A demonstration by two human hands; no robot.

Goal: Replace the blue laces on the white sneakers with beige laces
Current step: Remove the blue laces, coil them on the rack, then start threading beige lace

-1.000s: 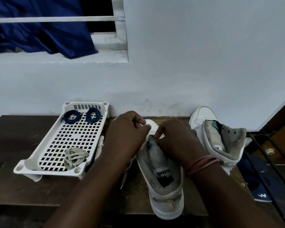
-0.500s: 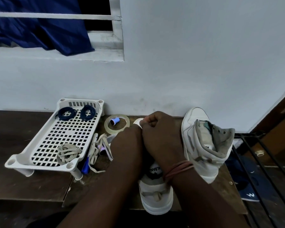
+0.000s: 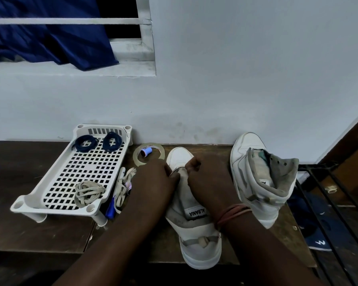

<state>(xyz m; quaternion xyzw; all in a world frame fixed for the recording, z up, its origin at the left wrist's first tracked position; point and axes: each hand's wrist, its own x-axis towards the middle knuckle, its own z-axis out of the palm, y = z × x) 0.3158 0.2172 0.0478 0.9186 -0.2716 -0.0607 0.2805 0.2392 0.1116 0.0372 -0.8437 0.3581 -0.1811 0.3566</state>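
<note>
- I am watching both hands working at the near white high-top sneaker (image 3: 196, 240), which is lying on the dark wooden worktop (image 3: 39, 230) with its toe pointing toward the wall.
- My left hand (image 3: 153, 180) is curling its fingers at the left edge of the sneaker's throat, and the grip looks clamped on a thin beige lace strand (image 3: 175, 171), though the strand is small and partly hidden.
- My right hand (image 3: 209, 178) is pinching something at the same spot with curled fingers; I cannot tell exactly what it is holding.
- The second white high-top sneaker (image 3: 254, 162) is standing to the right, apart from the hands, with no laces showing.
- The white perforated plastic tray (image 3: 56, 182) is sitting to the left, carrying two coiled dark blue laces (image 3: 98, 142) at its far end and a bundled beige lace (image 3: 88, 191) at its near end.
- More beige lace (image 3: 122, 186) is trailing on the worktop beside the tray.
- A clear tape roll (image 3: 148, 154) is lying near the wall.
</note>
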